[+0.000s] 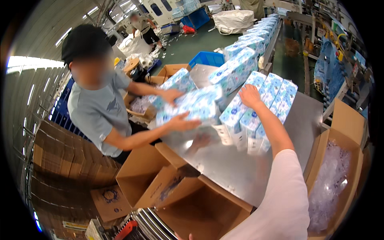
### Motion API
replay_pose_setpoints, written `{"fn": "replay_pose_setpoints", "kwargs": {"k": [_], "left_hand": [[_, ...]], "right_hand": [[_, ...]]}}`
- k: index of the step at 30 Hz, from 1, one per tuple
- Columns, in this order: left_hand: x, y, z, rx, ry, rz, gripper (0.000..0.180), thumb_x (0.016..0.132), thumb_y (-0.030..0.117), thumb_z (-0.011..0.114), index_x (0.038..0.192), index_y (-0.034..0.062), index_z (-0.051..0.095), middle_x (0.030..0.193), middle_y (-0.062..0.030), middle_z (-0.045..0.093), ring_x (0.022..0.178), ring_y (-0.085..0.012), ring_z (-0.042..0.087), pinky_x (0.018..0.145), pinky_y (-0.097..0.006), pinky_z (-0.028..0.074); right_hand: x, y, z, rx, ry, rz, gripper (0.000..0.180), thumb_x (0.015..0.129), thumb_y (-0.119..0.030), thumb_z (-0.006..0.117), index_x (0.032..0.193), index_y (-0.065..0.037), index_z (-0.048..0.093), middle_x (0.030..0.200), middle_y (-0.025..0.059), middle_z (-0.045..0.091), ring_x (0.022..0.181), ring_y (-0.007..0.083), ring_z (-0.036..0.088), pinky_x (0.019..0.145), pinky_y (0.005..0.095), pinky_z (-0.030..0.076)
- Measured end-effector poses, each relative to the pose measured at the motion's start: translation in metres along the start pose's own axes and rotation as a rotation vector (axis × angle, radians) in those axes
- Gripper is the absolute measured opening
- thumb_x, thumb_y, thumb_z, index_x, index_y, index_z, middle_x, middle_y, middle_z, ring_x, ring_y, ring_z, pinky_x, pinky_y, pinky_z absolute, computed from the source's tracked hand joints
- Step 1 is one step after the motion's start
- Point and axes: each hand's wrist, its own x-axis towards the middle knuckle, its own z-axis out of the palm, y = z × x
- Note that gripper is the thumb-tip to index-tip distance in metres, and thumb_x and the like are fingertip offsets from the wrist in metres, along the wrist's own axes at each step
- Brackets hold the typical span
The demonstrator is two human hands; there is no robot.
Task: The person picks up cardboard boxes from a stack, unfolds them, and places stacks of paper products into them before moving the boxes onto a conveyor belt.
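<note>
Three long blue-and-white floral tissue packs [275, 90] lie side by side on the metal table [224, 168]. My right hand [250, 97] reaches over from the near side, fingers bent down around the top of the leftmost pack. Of my left hand [185, 237] only fingertips show at the lower edge, beside an open cardboard box [200, 216]; what it does is hidden. Across the table a co-worker's two hands [180, 122] are spread at a blurred tissue pack [192, 106], left of mine. Another similar pack [176, 84] lies beyond it.
A line of tissue packs [256, 38] runs back along a conveyor. At right stands a carton of clear plastic bags [330, 184]. More open cartons [144, 168] and stacked flat cardboard [64, 172] are at left. A blue crate [207, 59] stands behind the table.
</note>
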Motion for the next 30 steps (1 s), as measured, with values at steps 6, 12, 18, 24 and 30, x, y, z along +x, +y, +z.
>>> {"fn": "replay_pose_setpoints", "kwargs": {"k": [6,12,18,24,30], "left_hand": [[0.039,0.118,0.034,0.501,0.112,0.476,0.063,0.080,0.014,0.063,0.132,0.0004,0.031,0.126,-0.0259,0.037,0.115,-0.0421,0.038,0.097,-0.043,0.034],[0.147,0.218,0.159,0.498,-0.364,1.034,0.077,0.061,0.027,0.078,0.125,0.0058,0.041,0.126,-0.0288,0.035,0.114,-0.0465,0.036,0.092,-0.056,0.032],[0.202,0.283,0.271,0.106,-0.358,1.100,0.100,0.065,0.033,0.077,0.138,0.0035,0.015,0.132,-0.0262,0.028,0.118,-0.0380,0.037,0.094,-0.047,0.034],[0.295,0.336,0.306,-0.338,-0.777,0.453,0.063,0.087,0.023,0.056,0.134,-0.0036,0.024,0.117,-0.0160,0.051,0.095,-0.0193,0.054,0.081,-0.030,0.044],[0.218,0.306,0.309,-0.446,-1.276,0.083,0.059,0.082,0.019,0.064,0.129,-0.0001,0.033,0.120,-0.0106,0.050,0.108,-0.0192,0.049,0.093,-0.032,0.039]], "right_hand": [[0.031,0.023,0.007,0.021,-0.243,-0.073,0.037,0.088,-0.037,0.038,0.095,-0.013,0.064,0.107,0.0101,0.058,0.109,0.0260,0.047,0.103,0.0465,0.024],[0.026,0.000,-0.015,0.182,-0.747,-0.318,0.031,0.085,-0.029,0.043,0.081,-0.009,0.066,0.090,0.0082,0.064,0.094,0.0274,0.054,0.099,0.0455,0.028],[-0.048,0.085,-0.138,0.394,0.255,0.090,0.033,0.075,-0.015,0.063,0.104,-0.003,0.057,0.104,0.0131,0.057,0.103,0.0320,0.050,0.093,0.0406,0.035],[-0.177,0.112,-0.117,1.434,-0.246,0.895,0.082,0.085,-0.030,0.059,0.141,-0.002,0.007,0.141,0.0146,0.025,0.131,0.0246,0.021,0.106,0.0354,0.022],[-0.148,0.115,-0.129,1.803,-0.195,1.129,0.074,0.082,-0.024,0.060,0.139,-0.005,0.016,0.131,0.0145,0.038,0.118,0.0250,0.042,0.096,0.0360,0.035]]}}
